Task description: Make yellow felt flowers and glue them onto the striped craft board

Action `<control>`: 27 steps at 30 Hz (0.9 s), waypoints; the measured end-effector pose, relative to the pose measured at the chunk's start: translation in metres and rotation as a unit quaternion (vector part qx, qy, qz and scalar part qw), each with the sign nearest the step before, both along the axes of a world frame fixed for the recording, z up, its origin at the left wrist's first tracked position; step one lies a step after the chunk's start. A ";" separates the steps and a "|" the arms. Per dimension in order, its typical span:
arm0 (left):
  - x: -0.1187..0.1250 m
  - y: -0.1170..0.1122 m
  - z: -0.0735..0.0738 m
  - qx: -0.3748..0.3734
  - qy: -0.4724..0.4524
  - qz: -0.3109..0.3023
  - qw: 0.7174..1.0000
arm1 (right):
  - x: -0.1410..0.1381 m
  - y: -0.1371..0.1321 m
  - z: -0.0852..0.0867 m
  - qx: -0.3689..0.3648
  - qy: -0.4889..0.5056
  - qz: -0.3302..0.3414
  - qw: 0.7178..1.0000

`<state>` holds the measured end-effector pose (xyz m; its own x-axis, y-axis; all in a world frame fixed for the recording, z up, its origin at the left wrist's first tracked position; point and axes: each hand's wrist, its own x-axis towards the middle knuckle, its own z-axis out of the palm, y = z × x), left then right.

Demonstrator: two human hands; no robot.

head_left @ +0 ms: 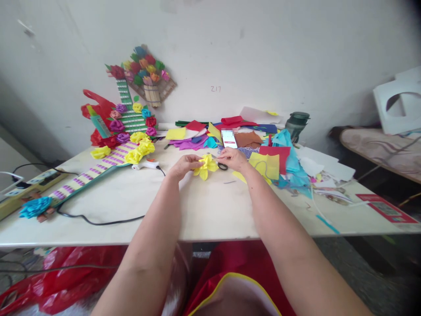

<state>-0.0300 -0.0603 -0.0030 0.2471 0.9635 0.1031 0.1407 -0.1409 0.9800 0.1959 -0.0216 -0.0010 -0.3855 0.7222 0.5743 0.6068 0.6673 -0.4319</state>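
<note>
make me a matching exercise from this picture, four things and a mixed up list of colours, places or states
Things:
1. paper flower
2. phone
3. bottle
4. glue gun

Descriptions:
A. dark green
B. screen lit
C. white, left of the paper flower
D. yellow, at the left hand

Pairs: 1-D, 2-B, 3-A, 4-C

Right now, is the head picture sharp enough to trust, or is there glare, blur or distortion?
Head view: light is soft and diffuse; the phone screen looks washed out, its top pixelated; the yellow flower, left hand and right hand are slightly soft, so petal edges are hard to read; wide-angle stretch shows toward the frame edges; the upper right corner goes dark.
</note>
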 end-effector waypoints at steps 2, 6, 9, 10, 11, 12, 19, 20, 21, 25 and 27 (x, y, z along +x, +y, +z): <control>0.000 0.000 0.000 -0.001 -0.002 0.006 1.000 | 0.004 0.001 0.001 -0.005 0.010 -0.002 1.000; -0.001 -0.001 0.001 0.006 -0.009 0.018 1.000 | 0.009 0.001 0.004 -0.048 0.040 -0.028 0.998; 0.000 -0.001 0.001 0.012 -0.013 0.026 1.000 | 0.008 -0.001 0.007 -0.095 0.082 -0.033 0.992; 0.001 -0.001 0.001 0.013 -0.012 0.029 0.999 | 0.007 -0.003 0.008 -0.108 0.097 -0.025 0.989; 0.001 -0.001 0.001 0.015 -0.012 0.031 0.999 | 0.006 -0.004 0.009 -0.120 0.112 -0.014 0.986; 0.002 -0.001 0.001 0.016 -0.012 0.032 0.999 | 0.004 -0.006 0.010 -0.133 0.125 -0.003 0.983; 0.006 0.001 -0.001 0.030 -0.008 0.045 0.998 | -0.004 -0.016 0.016 -0.217 0.181 0.093 0.955; 0.006 0.001 -0.002 0.032 -0.008 0.046 0.998 | -0.005 -0.017 0.016 -0.226 0.180 0.103 0.952; 0.006 0.002 -0.002 0.034 -0.008 0.047 0.998 | -0.006 -0.017 0.016 -0.233 0.178 0.109 0.950; 0.007 0.004 -0.004 0.044 -0.005 0.043 0.998 | -0.010 -0.017 0.013 -0.254 0.163 0.115 0.946; 0.008 0.004 -0.005 0.051 -0.003 0.040 0.998 | -0.011 -0.015 0.011 -0.262 0.161 0.124 0.944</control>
<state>-0.0225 -0.0559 -0.0081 0.1699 0.9644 0.2027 0.1498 -0.2286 0.9619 0.1847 -0.0368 0.0100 -0.4452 0.8503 0.2806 0.2411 0.4156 -0.8770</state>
